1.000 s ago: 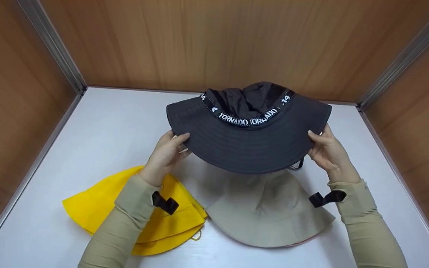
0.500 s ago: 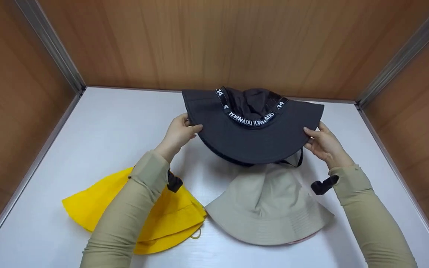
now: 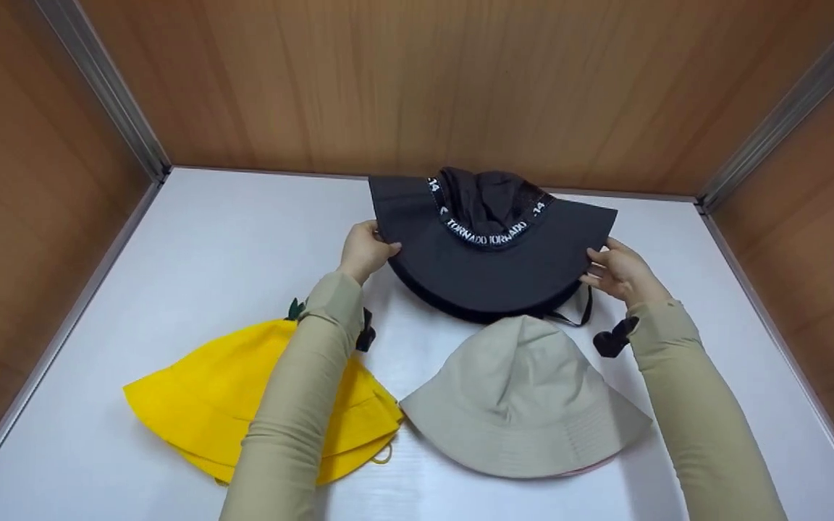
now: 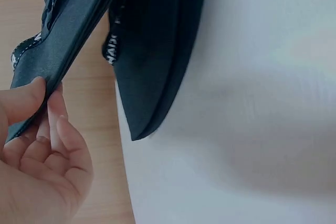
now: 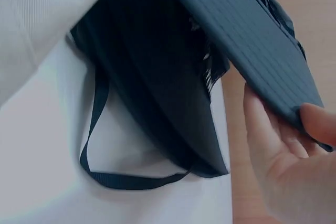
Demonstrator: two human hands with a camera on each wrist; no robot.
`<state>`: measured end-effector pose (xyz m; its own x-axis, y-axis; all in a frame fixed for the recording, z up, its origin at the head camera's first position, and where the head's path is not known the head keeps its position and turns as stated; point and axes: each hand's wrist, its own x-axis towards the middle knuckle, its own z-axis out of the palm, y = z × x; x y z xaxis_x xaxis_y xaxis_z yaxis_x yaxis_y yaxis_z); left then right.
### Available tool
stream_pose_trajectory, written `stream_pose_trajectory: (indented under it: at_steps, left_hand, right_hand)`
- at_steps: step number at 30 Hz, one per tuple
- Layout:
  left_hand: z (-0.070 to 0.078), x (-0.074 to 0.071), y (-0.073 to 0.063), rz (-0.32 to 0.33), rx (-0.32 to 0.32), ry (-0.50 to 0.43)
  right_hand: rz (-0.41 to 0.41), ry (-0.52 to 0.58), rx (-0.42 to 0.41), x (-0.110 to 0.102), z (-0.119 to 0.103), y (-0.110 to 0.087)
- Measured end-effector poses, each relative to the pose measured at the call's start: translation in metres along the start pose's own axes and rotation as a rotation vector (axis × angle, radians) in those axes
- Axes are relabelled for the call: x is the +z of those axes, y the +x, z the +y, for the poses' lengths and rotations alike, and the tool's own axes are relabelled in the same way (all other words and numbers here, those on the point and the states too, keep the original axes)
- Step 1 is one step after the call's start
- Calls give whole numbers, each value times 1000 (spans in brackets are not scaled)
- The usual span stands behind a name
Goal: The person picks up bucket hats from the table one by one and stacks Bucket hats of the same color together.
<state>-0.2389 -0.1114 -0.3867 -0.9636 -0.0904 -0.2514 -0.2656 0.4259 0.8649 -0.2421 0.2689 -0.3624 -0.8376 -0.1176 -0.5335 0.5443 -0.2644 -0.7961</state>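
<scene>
Both hands hold a dark bucket hat (image 3: 496, 278) by the two sides of its brim, toward the back of the table. White TORNADO lettering runs along its inner band. My left hand (image 3: 368, 252) pinches the left side, thumb on top and fingers beneath. The right hand (image 3: 623, 273) pinches the right side the same way. Under the held hat lies what looks like a second dark hat (image 4: 149, 72), folded and also lettered, mostly hidden in the head view. A black strap (image 5: 134, 183) loops out from it onto the table.
A beige bucket hat (image 3: 518, 405) lies folded in front of the dark ones. To its left is a yellow hat (image 3: 200, 391) with a green leaf (image 3: 295, 310), partly behind my left sleeve. Wooden panels (image 3: 417, 79) enclose the white table (image 3: 243, 231).
The held dark hat has moved away from me and lowered toward the back of the table, over the other dark hat. The beige hat's top has come into view.
</scene>
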Motion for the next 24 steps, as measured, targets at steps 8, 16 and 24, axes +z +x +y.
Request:
stream_pose_trajectory:
  at_steps: [8,16,24]
  left_hand:
    - [0,21,-4,33,3,87]
    - [-9,28,-9,3,-24,155]
    - [-20,30,-12,-26,-66,186]
  right_hand:
    - [139,-153,33,-7,3,3]
    - [213,-265,29,-11,14,12]
    - [207,-503,32,-14,25,21]
